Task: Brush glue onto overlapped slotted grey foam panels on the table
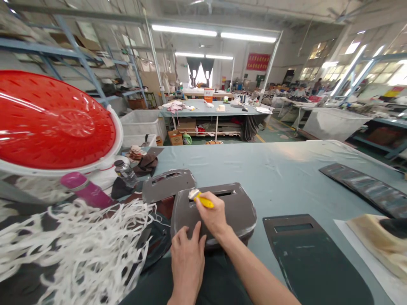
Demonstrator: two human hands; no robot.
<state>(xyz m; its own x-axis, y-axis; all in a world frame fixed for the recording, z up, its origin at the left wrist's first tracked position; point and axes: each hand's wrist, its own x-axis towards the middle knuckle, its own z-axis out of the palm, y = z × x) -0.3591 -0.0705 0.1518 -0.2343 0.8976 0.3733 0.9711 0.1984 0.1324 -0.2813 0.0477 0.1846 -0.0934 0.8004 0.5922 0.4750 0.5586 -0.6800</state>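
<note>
My right hand is closed around the yellow handle of a small brush. The brush's pale bristles touch the left end of a slot in a dark grey-brown panel with rounded corners and whitish edges. On the near left edge of that panel lies my left hand, fingers stretched out and pressing flat. A similar slotted panel rests just behind, to the left. To the right lies a dark template with a cut-out slot near its far end.
White strips heap up at left beside a pink bottle and a clear bottle. A large red basin stands far left. At right are a long dark strip panel and a yellowish block on white sheet.
</note>
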